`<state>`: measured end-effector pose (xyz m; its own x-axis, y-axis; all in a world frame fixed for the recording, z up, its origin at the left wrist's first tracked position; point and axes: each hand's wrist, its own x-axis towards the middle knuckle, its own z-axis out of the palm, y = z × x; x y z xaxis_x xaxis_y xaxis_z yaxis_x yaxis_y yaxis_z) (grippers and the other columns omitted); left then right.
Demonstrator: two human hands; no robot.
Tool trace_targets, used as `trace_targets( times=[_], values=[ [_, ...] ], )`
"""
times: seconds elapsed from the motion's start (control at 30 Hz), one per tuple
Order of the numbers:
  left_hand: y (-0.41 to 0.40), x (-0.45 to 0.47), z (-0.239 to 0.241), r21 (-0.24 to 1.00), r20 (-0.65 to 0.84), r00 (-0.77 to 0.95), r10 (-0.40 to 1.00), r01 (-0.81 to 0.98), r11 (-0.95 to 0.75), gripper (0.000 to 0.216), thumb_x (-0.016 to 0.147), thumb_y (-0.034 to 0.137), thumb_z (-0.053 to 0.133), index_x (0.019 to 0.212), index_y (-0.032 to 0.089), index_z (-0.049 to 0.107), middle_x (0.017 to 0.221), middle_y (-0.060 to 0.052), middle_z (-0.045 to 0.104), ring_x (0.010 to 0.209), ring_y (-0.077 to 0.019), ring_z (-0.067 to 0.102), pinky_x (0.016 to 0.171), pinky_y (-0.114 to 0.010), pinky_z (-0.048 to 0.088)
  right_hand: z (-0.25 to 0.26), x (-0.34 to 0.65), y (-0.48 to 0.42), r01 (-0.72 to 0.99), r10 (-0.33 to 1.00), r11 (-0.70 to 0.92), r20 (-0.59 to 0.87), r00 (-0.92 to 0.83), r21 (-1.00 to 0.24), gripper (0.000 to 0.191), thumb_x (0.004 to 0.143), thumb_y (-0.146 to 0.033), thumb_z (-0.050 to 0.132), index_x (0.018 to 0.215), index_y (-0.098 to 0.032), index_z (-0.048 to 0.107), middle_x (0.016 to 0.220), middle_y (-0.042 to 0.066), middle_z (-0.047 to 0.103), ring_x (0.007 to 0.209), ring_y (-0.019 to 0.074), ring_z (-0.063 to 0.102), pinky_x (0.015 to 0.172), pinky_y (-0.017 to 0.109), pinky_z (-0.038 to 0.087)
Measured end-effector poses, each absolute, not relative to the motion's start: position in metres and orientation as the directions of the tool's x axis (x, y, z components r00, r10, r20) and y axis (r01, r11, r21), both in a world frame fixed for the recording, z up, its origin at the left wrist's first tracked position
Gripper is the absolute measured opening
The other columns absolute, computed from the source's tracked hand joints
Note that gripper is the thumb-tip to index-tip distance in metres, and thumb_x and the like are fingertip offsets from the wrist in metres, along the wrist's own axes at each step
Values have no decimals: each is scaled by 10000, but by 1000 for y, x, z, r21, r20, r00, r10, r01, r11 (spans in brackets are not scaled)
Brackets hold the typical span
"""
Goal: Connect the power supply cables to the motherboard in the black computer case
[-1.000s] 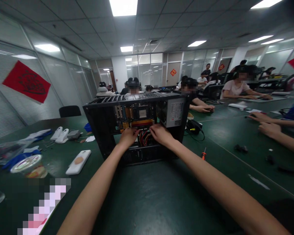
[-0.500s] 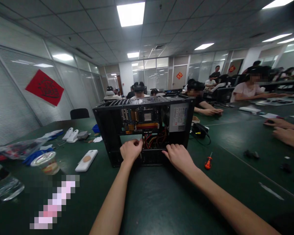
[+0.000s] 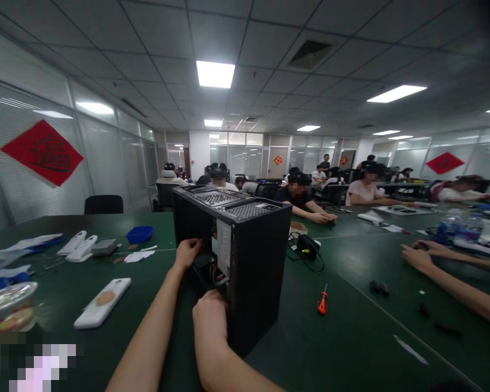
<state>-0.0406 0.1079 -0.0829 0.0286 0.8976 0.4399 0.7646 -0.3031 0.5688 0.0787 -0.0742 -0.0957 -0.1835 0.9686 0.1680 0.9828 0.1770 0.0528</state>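
Black computer case (image 3: 245, 267) stands upright on the green tabletop (image 3: 330, 348), centre of view, open side facing left. Left hand (image 3: 187, 252) grips the far upper edge of the open side, fingers curled onto the frame. Right hand (image 3: 209, 321) grips the near lower corner of the case, fingers clamped round its edge. Power supply label (image 3: 223, 247) and wiring visible inside.

White phone case (image 3: 102, 301) lies left of the computer case; orange-handled screwdriver (image 3: 322, 301) lies right of it. A co-worker's hands (image 3: 418, 256) rest on the tabletop at far right.
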Motion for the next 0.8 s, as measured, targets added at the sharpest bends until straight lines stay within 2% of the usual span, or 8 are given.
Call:
trace_targets(
  times=[0.07, 0.13, 0.23, 0.3, 0.4, 0.57, 0.67, 0.8],
  values=[
    [107, -42, -80, 565, 442, 36, 896, 765, -309, 490, 934, 456, 391, 838, 119, 734, 748, -39, 697, 726, -185, 614, 648, -248, 414, -85, 67, -76, 965, 963, 214, 135, -235, 153, 339, 838, -12, 503, 1119, 43, 684, 1011, 362, 682, 744, 309, 710, 463, 306, 466],
    [96, -38, -77, 538, 420, 54, 906, 789, -297, 415, 923, 387, 429, 927, 111, 738, 848, -66, 730, 796, -209, 647, 698, -257, 443, -77, 69, -85, 883, 916, 329, 115, -385, 336, 305, 812, -19, 550, 1065, 23, 715, 988, 320, 708, 745, 308, 713, 479, 323, 495],
    [69, -22, -74, 453, 399, 122, 909, 835, -311, 395, 923, 360, 487, 1226, 175, 659, 1188, -101, 708, 1069, -260, 652, 870, -301, 462, -68, 92, -104, 586, 740, 506, 30, -672, 632, 239, 804, -111, 622, 989, -47, 759, 906, 230, 742, 827, 345, 713, 602, 433, 562],
    [52, -10, -74, 424, 386, 127, 914, 855, -298, 437, 952, 387, 464, 1331, 205, 581, 1270, -103, 675, 1146, -279, 632, 942, -348, 443, -62, 110, -113, 408, 616, 552, -27, -787, 727, 227, 832, -195, 631, 988, -106, 770, 904, 194, 750, 850, 353, 707, 691, 505, 562],
    [39, -1, -76, 412, 356, 123, 926, 869, -274, 416, 980, 381, 436, 1344, 224, 562, 1230, -93, 696, 1155, -267, 635, 993, -367, 414, -56, 132, -113, 261, 406, 653, -38, -913, 711, 243, 922, -308, 573, 912, -161, 766, 871, 143, 752, 776, 293, 698, 721, 486, 534],
    [41, -1, -77, 437, 363, 77, 929, 866, -243, 396, 1023, 399, 346, 1246, 243, 633, 1192, -68, 716, 1150, -243, 636, 974, -327, 401, -58, 149, -94, 83, 93, 779, 16, -996, 622, 608, 1044, -470, 284, 678, -145, 646, 627, 59, 656, 492, 156, 573, 516, 305, 370],
    [42, -1, -77, 458, 368, 69, 927, 855, -245, 455, 1047, 378, 246, 1161, 248, 667, 1131, -54, 735, 1114, -234, 652, 932, -313, 405, -58, 149, -91, 72, 60, 775, 40, -997, 628, 628, 1049, -466, 259, 642, -141, 610, 540, 47, 604, 458, 150, 545, 503, 291, 313],
    [41, -8, -72, 441, 338, 101, 936, 861, -252, 428, 1044, 368, 286, 1107, 235, 688, 1074, -63, 745, 1094, -254, 664, 902, -317, 416, -56, 135, -94, 68, 44, 805, 56, -997, 590, 621, 1041, -484, 276, 627, -147, 594, 540, 41, 609, 449, 148, 539, 496, 279, 294]
  ],
)
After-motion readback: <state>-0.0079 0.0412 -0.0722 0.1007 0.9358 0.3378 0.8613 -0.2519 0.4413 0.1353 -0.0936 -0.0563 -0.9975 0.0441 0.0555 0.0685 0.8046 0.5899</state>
